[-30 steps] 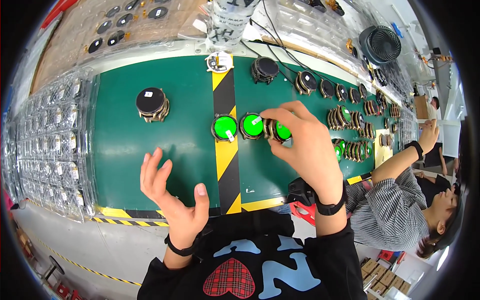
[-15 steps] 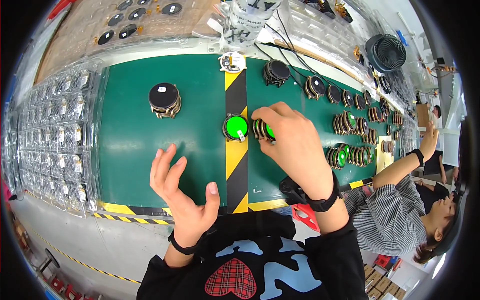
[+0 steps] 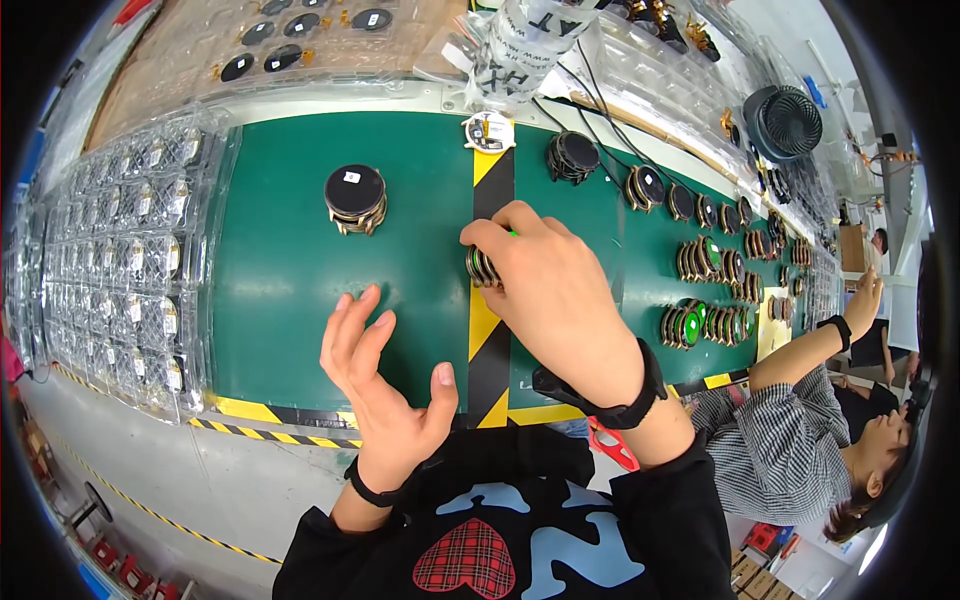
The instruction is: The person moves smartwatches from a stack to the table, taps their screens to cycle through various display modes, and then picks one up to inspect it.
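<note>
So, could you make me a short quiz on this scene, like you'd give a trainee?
1. Multiple choice: what do the fingers of the right hand hold?
A) a screwdriver
B) a row of watch cases
C) a coil of cable

2. True or false: the left hand is empty.

3. Fill in: the lone black-topped stack, beyond the left hand, stands on a ____ table top.

Key:
1. B; the edges of several cases show beside the fingers.
2. True; its fingers are spread with nothing in them.
3. Green.

floor (image 3: 240,480): grey | workbench (image 3: 285,290): green-topped | cartons (image 3: 757,578): brown, lower right | light (image 3: 872,548): white strip
</note>
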`<act>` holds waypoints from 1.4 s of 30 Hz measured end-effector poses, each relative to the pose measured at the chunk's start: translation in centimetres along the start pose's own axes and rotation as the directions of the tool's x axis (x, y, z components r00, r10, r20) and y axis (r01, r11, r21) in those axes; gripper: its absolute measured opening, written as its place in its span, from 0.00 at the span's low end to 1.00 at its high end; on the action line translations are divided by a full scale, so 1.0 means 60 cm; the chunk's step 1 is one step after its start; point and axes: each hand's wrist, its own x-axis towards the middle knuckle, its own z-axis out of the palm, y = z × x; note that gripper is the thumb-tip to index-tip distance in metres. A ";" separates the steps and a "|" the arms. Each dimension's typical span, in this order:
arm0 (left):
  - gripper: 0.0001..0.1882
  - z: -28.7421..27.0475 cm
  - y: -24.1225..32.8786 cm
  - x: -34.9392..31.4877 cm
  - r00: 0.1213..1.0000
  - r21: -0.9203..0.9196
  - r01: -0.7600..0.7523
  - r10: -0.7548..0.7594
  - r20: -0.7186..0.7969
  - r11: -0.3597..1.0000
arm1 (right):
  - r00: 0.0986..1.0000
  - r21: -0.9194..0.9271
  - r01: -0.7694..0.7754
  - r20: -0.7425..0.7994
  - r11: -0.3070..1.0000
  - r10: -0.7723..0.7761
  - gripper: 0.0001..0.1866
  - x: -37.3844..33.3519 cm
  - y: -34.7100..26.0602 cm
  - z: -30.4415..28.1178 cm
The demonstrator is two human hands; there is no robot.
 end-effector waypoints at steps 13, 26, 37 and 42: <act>0.38 0.006 0.002 0.001 1.000 -0.008 -0.006 0.006 -0.031 1.000 | 0.977 -0.078 0.147 -0.142 0.986 -0.156 0.17 0.110 0.023 0.022; 0.40 0.009 -0.001 -0.003 0.996 -0.035 -0.025 0.022 -0.081 0.999 | 0.933 -0.005 0.016 -0.361 1.000 -0.017 0.37 0.022 0.049 -0.107; 0.39 0.016 0.002 0.000 0.993 -0.014 -0.059 0.057 -0.101 0.998 | 0.907 -0.085 -0.409 0.074 0.908 0.415 0.23 0.059 0.254 -0.136; 0.35 0.001 -0.010 -0.007 0.992 -0.002 -0.024 0.023 -0.121 1.000 | 0.933 -0.265 -0.357 -0.152 0.896 0.327 0.13 0.098 0.249 -0.036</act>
